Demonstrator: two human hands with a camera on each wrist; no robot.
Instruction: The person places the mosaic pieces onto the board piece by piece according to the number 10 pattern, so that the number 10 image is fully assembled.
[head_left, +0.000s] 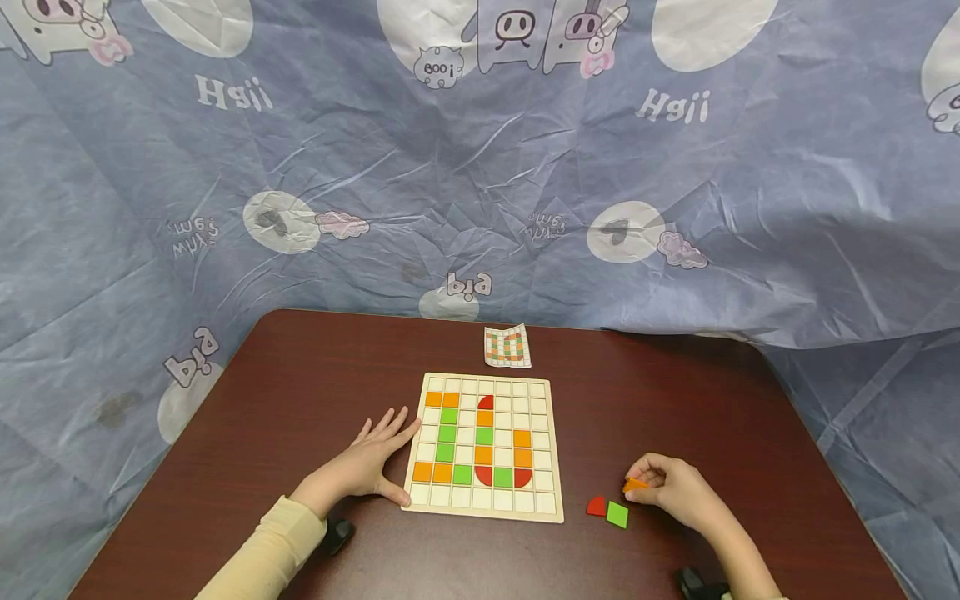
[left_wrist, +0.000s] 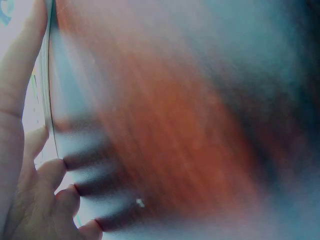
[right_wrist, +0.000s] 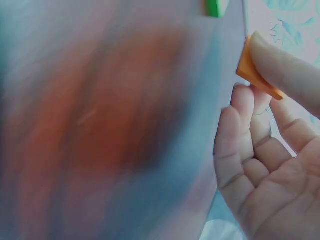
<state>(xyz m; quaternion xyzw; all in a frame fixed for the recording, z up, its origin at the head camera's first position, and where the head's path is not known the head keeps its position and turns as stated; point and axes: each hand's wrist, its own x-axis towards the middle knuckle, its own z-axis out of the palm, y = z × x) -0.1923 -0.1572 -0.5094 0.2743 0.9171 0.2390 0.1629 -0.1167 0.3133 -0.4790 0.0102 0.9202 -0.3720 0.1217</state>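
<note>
A wooden grid board (head_left: 483, 505) lies mid-table, with orange, green and red tiles set in some of its squares. Along the board's left edge rests my left hand (head_left: 367, 462), fingers spread and thumb at the lower corner; the left wrist view shows these fingers (left_wrist: 50, 175) by the rim. To the right of the board, my right hand (head_left: 671, 492) pinches an orange square tile (head_left: 635, 484) between thumb and fingers, and this tile (right_wrist: 256, 75) also shows in the right wrist view. Close by lie a red quarter-round tile (head_left: 596, 506) and a green square tile (head_left: 617, 515).
Behind the board lies a small paper card (head_left: 507, 347) printted with a coloured grid pattern. The dark brown table (head_left: 322, 358) ends at the back against a hanging blue-grey printed cloth (head_left: 480, 167).
</note>
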